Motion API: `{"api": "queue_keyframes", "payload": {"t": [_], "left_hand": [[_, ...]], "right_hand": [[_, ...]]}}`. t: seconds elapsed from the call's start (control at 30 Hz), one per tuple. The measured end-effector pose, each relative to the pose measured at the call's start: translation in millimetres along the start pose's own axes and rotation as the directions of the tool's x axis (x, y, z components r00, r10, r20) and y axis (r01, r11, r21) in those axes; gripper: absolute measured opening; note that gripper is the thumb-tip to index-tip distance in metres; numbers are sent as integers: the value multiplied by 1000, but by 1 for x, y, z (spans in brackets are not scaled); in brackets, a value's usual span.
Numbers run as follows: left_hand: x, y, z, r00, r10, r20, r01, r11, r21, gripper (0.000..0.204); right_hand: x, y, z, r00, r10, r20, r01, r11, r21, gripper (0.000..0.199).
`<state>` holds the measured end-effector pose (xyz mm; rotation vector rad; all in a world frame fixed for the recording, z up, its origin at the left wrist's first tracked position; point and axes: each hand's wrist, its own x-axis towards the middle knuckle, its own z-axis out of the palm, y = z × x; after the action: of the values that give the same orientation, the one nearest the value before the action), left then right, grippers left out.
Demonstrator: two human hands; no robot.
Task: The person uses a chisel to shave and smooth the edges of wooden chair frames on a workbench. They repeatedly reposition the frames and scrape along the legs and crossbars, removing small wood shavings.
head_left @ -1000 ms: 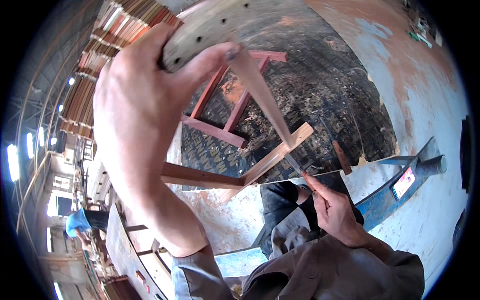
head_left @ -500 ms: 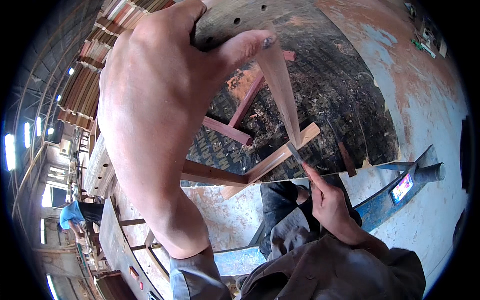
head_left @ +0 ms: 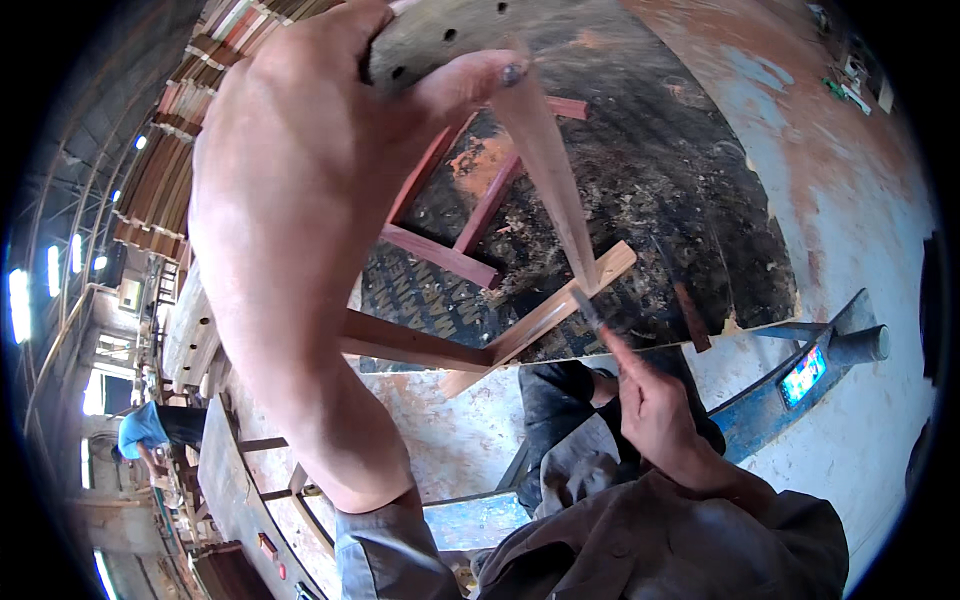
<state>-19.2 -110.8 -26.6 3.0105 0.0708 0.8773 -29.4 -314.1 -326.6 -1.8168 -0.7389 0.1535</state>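
My left hand (head_left: 290, 140) looms large at the upper left, closed on a curved wooden board (head_left: 440, 48) with several dark holes, thumb along its lower edge. Two tapered wooden legs run from the board's side toward me: one leg (head_left: 545, 170) in the middle, another leg (head_left: 425, 342) partly behind my left forearm. Both meet a pale wooden crossbar (head_left: 535, 320) near the bench edge. Wrapped round what looks like a chisel (head_left: 591, 311), my right hand (head_left: 658, 405) points its narrow blade at the joint of the middle leg and crossbar. Whether the blade touches the wood, I cannot tell.
A dark, shaving-strewn bench top (head_left: 650, 160) carries a reddish wooden frame (head_left: 440, 255) and a second slim tool (head_left: 690, 315). A lit phone (head_left: 803, 377) rests on a blue support at right. Far left, a person (head_left: 145, 430) stands below stacked timber (head_left: 155, 190).
The curved board and its legs have shifted slightly left with my left hand. The chisel has moved a little left and down, its tip drawn slightly away from the joint.
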Motion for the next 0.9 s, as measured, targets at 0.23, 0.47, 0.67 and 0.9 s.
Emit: {"api": "queue_keyframes", "payload": {"t": [0.23, 0.47, 0.67, 0.9], "left_hand": [[-6, -26, 12, 988, -63, -141, 84, 984, 155, 32], [9, -36, 33, 994, -99, -52, 109, 964, 242, 49], [18, -42, 37, 992, -120, -35, 125, 959, 255, 52], [23, -50, 19, 977, -206, 63, 190, 961, 201, 57]], "right_hand": [[26, 3, 13, 990, 28, 137, -37, 997, 62, 52], [39, 21, 12, 986, 49, 159, -30, 992, -123, 50], [25, 36, -1, 978, -97, 183, 116, 989, -94, 49], [30, 10, 0, 980, -51, 190, 69, 994, -90, 48]]}}
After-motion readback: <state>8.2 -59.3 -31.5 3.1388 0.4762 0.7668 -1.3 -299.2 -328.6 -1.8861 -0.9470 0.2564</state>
